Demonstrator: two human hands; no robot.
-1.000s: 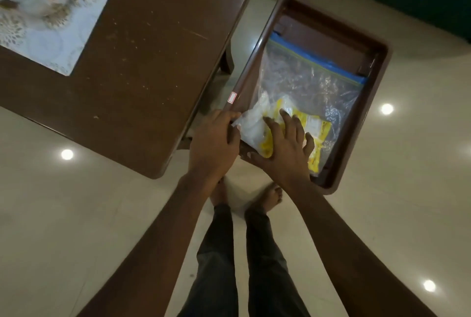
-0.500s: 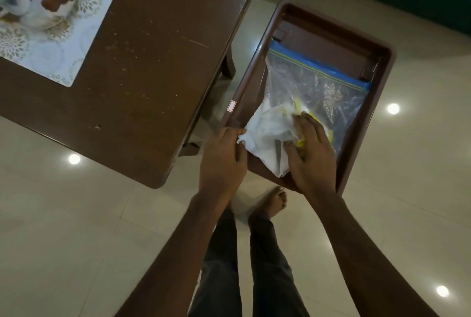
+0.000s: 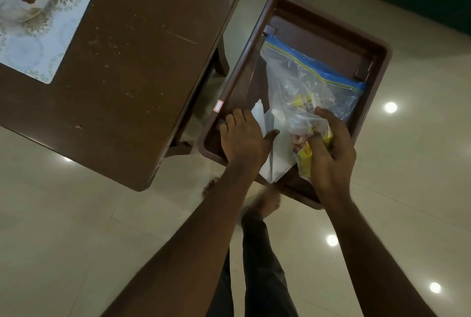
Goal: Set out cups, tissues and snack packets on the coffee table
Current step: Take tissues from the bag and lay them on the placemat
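1. Zip-lock bag [image 3: 318, 82]: clear plastic, crumpled, with a blue seal strip and a thin yellow-green line along its far edge. It lies in the brown plastic tray [image 3: 331, 11], seal end towards the far wall.
2. Yellow snack packets [image 3: 304, 156] show through the bag's near end. Their print is too blurred to read.
3. White tissue [image 3: 277, 161]: folded, lying under the bag's near-left part, with one corner over the tray's near rim.
4. My right hand [image 3: 331, 153]: fingers and thumb curled round the bunched near end of the bag, with the packets inside the grip.
5. My left hand [image 3: 242, 138]: fingers bent down over the tray's near-left wall, thumb stretched out onto the tissue.
6. Tray sits just right of the coffee table [image 3: 140, 62], with a narrow gap between its left wall and the table edge. My bare feet are below its near rim.
7. Table top: bare brown wood near the tray. A patterned placemat [image 3: 38, 44] lies at the far-left corner.
8. Glossy tiled floor [image 3: 76, 240] is open on the near and right sides.
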